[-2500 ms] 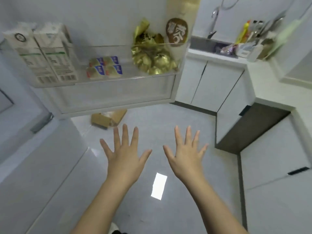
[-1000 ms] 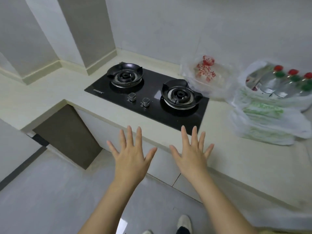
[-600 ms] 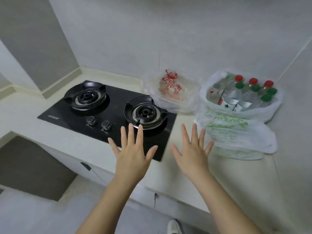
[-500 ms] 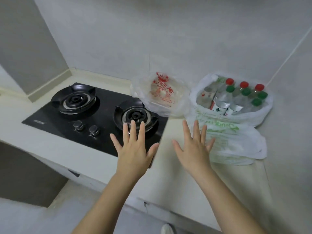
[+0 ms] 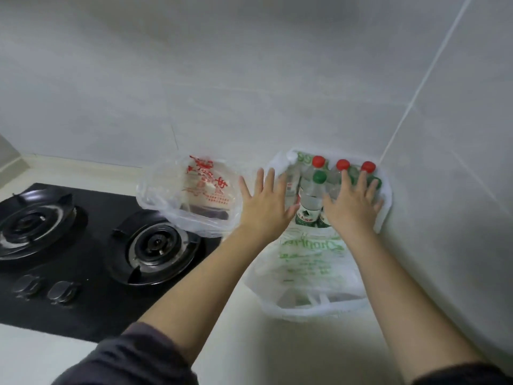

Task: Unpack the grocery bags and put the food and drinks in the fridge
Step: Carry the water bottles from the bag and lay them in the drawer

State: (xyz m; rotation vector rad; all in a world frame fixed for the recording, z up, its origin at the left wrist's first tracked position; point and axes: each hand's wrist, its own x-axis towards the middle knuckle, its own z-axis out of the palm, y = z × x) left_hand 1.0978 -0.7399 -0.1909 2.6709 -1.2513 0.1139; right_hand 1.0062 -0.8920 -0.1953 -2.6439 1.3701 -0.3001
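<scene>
A white grocery bag with green print (image 5: 308,259) lies on the counter against the right wall, its mouth open. Several clear water bottles (image 5: 309,201) with red and green caps stand in it. My left hand (image 5: 265,202) hovers with fingers spread at the bag's left rim. Over the bottles on the right, my right hand (image 5: 351,202) is spread flat; neither hand grips anything. A second, clear bag with red print (image 5: 194,195) sits to the left, by the stove. The fridge is out of view.
A black two-burner gas stove (image 5: 91,245) with two knobs fills the counter's left. The pale counter (image 5: 249,343) runs toward me. Grey tiled walls close in behind and on the right, forming a corner behind the bottle bag.
The view swung from the open fridge door to the counter and closed in on the bags. Both hands, still spread, have reached forward over the bottle bag's mouth.
</scene>
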